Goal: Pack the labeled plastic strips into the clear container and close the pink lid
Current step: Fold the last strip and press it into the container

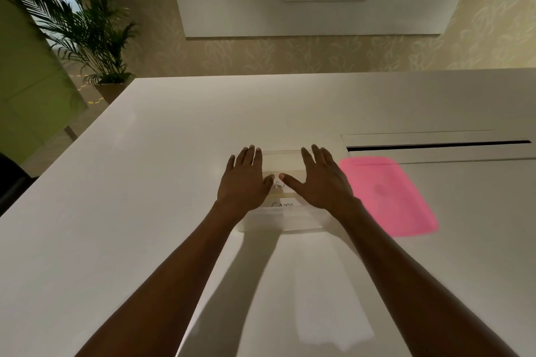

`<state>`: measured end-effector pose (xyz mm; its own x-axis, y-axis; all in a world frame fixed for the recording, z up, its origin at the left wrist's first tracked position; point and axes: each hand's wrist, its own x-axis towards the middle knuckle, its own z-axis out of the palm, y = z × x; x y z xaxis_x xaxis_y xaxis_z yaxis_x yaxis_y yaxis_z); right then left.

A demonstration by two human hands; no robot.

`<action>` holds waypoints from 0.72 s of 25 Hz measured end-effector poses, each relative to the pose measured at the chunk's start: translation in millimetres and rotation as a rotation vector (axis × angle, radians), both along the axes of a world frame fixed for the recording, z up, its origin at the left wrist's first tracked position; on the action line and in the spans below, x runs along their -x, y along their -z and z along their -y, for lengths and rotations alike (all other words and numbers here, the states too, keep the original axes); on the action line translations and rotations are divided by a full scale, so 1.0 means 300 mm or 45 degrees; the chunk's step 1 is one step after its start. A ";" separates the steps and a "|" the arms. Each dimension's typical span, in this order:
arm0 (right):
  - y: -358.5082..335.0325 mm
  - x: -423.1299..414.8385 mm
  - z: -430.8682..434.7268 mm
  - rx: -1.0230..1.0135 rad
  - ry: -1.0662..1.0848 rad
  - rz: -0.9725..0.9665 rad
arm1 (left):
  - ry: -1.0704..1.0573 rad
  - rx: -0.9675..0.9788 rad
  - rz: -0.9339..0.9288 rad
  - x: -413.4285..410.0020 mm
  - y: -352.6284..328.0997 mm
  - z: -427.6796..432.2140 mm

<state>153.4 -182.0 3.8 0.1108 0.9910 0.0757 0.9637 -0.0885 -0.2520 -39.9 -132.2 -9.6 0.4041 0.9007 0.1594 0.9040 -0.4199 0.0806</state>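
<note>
A clear plastic container (281,223) stands on the white table, straight in front of me. Pale strips with handwritten labels (282,203) lie inside it, partly hidden by my hands. My left hand (246,180) lies flat over the container's left side, fingers straight and spread. My right hand (317,180) lies flat over its right side, fingers straight as well. The two thumbs nearly meet above the strips. The pink lid (388,195) lies flat on the table just right of the container, apart from both hands.
A long dark slot (435,145) in a recessed panel runs across the table behind the pink lid. A potted palm (87,35) stands on the floor beyond the table's far left corner, beside a green panel (32,90). The white table (145,182) reaches to a patterned wall.
</note>
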 end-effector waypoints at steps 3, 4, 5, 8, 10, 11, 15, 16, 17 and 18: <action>-0.004 0.129 0.013 0.017 -0.012 -0.021 | -0.021 0.009 -0.003 0.129 -0.004 0.012; -0.008 0.166 0.016 0.010 -0.021 -0.026 | -0.031 0.013 0.007 0.166 -0.006 0.019; -0.012 0.203 0.021 0.005 -0.030 -0.029 | -0.039 0.015 0.016 0.204 -0.006 0.027; -0.016 0.290 0.032 0.018 -0.049 -0.012 | -0.048 0.018 0.048 0.296 -0.003 0.038; -0.015 0.327 0.035 0.014 -0.046 -0.008 | -0.050 0.020 0.064 0.336 -0.007 0.044; -0.016 0.338 0.037 0.005 -0.043 -0.010 | -0.050 0.027 0.069 0.348 -0.011 0.046; -0.022 0.346 0.044 0.005 -0.029 -0.026 | -0.046 0.051 0.074 0.355 -0.020 0.053; -0.025 0.341 0.046 0.010 -0.030 -0.068 | -0.045 0.058 0.069 0.353 -0.022 0.054; -0.030 0.334 0.048 0.011 -0.036 -0.128 | -0.052 0.066 0.068 0.349 -0.023 0.055; -0.036 0.323 0.049 0.002 -0.046 -0.192 | -0.070 0.079 0.075 0.344 -0.024 0.059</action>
